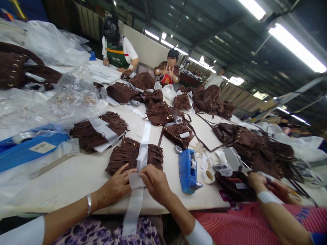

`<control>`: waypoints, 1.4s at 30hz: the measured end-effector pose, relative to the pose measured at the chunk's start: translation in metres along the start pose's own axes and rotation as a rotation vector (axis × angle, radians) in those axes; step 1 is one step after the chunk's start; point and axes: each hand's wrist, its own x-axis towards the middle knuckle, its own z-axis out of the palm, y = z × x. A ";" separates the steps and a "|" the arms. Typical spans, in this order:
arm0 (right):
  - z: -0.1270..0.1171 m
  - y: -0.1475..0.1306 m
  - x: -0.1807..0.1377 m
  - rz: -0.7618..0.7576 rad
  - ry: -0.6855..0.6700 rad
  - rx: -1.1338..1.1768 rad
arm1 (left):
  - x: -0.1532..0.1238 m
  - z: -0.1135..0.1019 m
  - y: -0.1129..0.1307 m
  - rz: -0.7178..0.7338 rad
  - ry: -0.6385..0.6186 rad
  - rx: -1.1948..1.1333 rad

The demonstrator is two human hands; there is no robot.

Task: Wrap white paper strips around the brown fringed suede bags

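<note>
A brown fringed bag lies on the white table right in front of me. A long white paper strip runs over the bag and hangs down past the table's front edge. My left hand pinches the strip at the bag's lower edge, fingers closed on it. My right hand grips the same strip from the other side. A silver bangle sits on my left wrist.
A blue tape dispenser stands just right of my hands, a tape roll beside it. Several more brown fringed bags cover the table. Clear plastic bags and a blue box lie left. A neighbour's hands work at right; other people sit far across.
</note>
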 end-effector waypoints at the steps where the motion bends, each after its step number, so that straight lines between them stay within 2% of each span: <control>1: 0.006 0.011 0.008 0.069 0.053 0.011 | 0.000 0.001 0.000 -0.013 -0.005 -0.008; 5: 0.032 0.049 0.026 0.333 0.167 -0.023 | 0.000 0.003 0.001 -0.077 -0.014 -0.076; 10: 0.050 0.065 0.025 0.476 0.198 -0.150 | 0.006 -0.012 0.005 -0.100 -0.068 -0.169; 13: 0.049 0.066 0.025 0.465 0.180 -0.130 | 0.010 -0.021 0.005 -0.136 -0.084 -0.226; 17: 0.048 0.069 0.026 0.385 0.193 -0.040 | 0.011 -0.018 0.004 -0.185 -0.063 -0.246; 27: 0.053 0.070 0.022 0.466 0.250 0.142 | 0.019 -0.004 0.013 -0.334 0.053 -0.203; 31: 0.054 0.073 0.022 0.524 0.248 0.122 | 0.025 -0.003 0.017 -0.395 0.078 -0.187; 34: 0.054 0.074 0.023 0.511 0.223 0.080 | 0.030 -0.003 0.020 -0.446 0.106 -0.152; 42: 0.058 0.074 0.027 0.495 0.120 -0.245 | 0.033 0.000 0.022 -0.475 0.074 -0.108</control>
